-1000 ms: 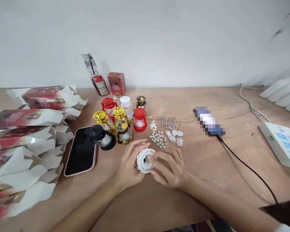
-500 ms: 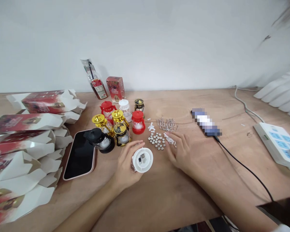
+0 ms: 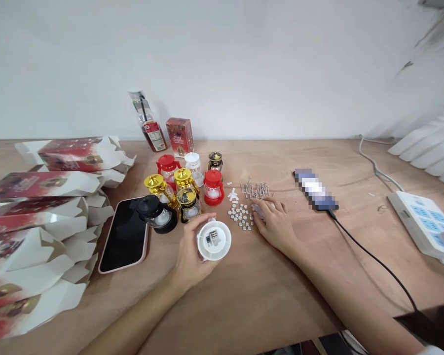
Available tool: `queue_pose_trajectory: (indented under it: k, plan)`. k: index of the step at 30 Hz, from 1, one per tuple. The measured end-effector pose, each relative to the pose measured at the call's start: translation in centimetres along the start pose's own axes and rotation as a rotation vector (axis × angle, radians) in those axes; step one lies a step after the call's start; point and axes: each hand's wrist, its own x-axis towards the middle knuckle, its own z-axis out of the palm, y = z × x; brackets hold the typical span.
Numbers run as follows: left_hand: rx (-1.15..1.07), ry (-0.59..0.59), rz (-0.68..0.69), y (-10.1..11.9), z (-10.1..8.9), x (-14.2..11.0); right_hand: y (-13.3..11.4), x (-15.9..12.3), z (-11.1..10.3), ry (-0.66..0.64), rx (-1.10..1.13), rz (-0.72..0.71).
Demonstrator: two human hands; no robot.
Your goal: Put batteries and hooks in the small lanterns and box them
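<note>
My left hand (image 3: 193, 254) is wrapped round a small white lantern (image 3: 213, 252), its underside facing me with an uncovered battery compartment. On the table to the right, my right hand (image 3: 276, 224) rests with fingers stretched out over small white plastic pieces (image 3: 258, 213), partly covering them. Just beyond its fingertips lies a heap of bent metal wire pieces (image 3: 255, 189). Several button cells (image 3: 240, 216) are spread between the two hands, with white plastic strips (image 3: 233, 195) behind them. Lanterns in red (image 3: 213, 187), gold (image 3: 160, 187) and black (image 3: 157, 214) stand grouped behind my left hand.
Flattened red-and-white boxes (image 3: 59, 182) are piled along the left, beside a large dark phone (image 3: 125, 236). A bottle (image 3: 152, 129) and an upright red box (image 3: 180, 137) stand near the wall. At right lie a cabled phone (image 3: 314, 190) and a white power strip (image 3: 422, 222).
My right hand has slid forward over the white plastic pieces, towards the wire heap. The lantern in my left hand has turned slightly, showing its base more squarely.
</note>
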Motion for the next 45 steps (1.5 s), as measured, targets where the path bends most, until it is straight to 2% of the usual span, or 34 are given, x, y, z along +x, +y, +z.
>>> queue_pose_trajectory:
  k: [3, 6, 9, 12, 15, 18, 22, 24, 26, 31, 40, 45]
  plan:
    - [0.014, -0.009, 0.046, 0.1, -0.1, 0.3, 0.3, 0.0, 0.3, -0.013, -0.031, -0.013]
    - [0.033, -0.025, 0.091, 0.2, -0.1, 0.5, 0.7, 0.1, 0.5, 0.027, -0.033, -0.03]
    - [0.06, -0.042, 0.109, 0.4, -0.3, 0.7, 0.6, 0.3, 0.1, 0.134, 0.046, -0.05]
    - [0.085, -0.057, 0.115, 0.6, -0.4, 0.8, -0.4, 0.5, -1.0, 0.27, 0.263, -0.099]
    - [0.117, -0.075, 0.143, 0.6, -0.4, 0.8, -2.2, 0.2, -2.6, 0.335, 0.495, -0.222]
    - [0.153, -0.093, 0.178, 0.7, -0.4, 0.7, -4.0, -0.7, -3.7, 0.348, 0.611, -0.383]
    - [0.165, -0.139, 0.209, 0.7, -0.2, 0.4, -5.5, -1.7, -3.9, 0.398, 0.595, -0.594]
    - [0.163, -0.16, 0.211, 0.7, -0.1, 0.3, -5.8, -1.9, -3.7, 0.416, 0.551, -0.648]
    - [0.176, -0.162, 0.211, 0.7, -0.1, 0.2, -6.0, -1.8, -3.7, 0.42, 0.511, -0.663]
    - [0.235, -0.155, 0.244, 0.7, -0.1, 0.3, -6.1, -1.5, -4.2, 0.324, 0.456, -0.637]
    - [0.27, -0.178, 0.289, 1.0, 0.1, 0.2, -5.9, -1.5, -4.2, 0.369, 0.495, -0.656]
    - [0.263, -0.173, 0.281, 1.0, 0.1, 0.2, -6.1, -1.6, -3.8, 0.428, 0.435, -0.641]
